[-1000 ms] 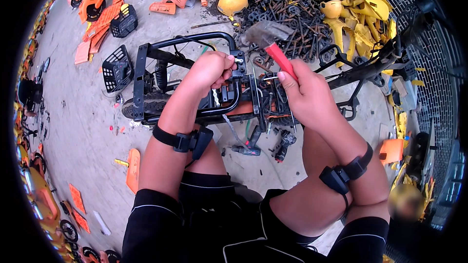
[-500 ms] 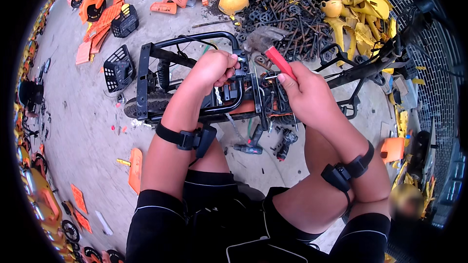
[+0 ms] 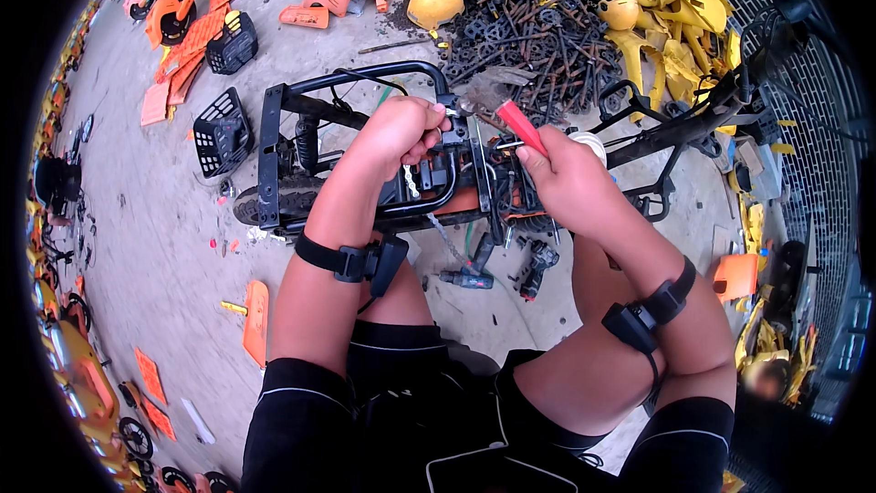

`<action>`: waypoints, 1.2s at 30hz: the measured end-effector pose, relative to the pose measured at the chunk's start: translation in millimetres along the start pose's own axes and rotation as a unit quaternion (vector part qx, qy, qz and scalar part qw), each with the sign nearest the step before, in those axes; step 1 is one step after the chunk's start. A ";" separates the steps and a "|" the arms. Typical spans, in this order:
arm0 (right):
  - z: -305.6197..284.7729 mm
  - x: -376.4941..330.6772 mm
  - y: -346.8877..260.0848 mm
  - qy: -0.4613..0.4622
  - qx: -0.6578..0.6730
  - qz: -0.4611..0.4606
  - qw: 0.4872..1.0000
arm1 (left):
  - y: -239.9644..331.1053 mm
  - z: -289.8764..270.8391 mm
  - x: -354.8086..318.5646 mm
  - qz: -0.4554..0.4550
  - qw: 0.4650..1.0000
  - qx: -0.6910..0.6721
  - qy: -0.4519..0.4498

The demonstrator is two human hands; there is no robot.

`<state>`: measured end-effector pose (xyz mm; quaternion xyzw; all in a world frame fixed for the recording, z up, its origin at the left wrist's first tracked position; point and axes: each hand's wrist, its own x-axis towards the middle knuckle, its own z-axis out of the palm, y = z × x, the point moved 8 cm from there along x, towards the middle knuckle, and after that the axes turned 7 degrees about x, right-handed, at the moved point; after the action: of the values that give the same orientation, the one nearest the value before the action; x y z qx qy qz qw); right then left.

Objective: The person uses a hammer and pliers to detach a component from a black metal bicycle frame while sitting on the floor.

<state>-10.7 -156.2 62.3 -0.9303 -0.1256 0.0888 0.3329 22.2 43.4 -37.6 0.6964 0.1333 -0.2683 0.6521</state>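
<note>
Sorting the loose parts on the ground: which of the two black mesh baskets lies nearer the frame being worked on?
The lower basket, just left of the black frame. The other basket sits farther up, among the orange panels.

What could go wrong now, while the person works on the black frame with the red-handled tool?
1. The left hand grips the black frame right beside the jaws of the red-handled tool held by the right hand; a slip might pinch or cut the fingers.
2. The frame lies on its side on the ground, steadied by one hand; it may shift under force.
3. Two power tools lie near the legs and could be knocked.
</note>
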 end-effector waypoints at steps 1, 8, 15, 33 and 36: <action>2.1 1.7 5.3 -0.022 -0.018 0.018 0.999 | -0.5 -0.9 0.2 -0.001 1.000 0.000 0.000; 4.9 -0.6 -7.8 0.002 0.018 -0.024 1.000 | -5.1 -0.3 2.3 -0.004 0.999 -0.039 -0.022; -8.7 0.5 -5.0 0.022 0.127 0.013 0.992 | -5.4 2.1 1.1 -0.002 0.997 -0.068 -0.037; 2.9 -0.6 2.5 0.000 0.032 0.008 0.999 | -13.9 5.4 5.3 -0.006 0.992 -0.113 -0.060; 5.2 -1.4 3.3 -0.001 0.042 0.008 0.999 | -12.1 5.1 7.9 -0.003 0.991 -0.113 -0.069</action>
<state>-12.8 -156.0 56.4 -0.9165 -0.1144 0.0976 0.3708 21.1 38.5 -52.1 0.5981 0.1196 -0.3004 0.7333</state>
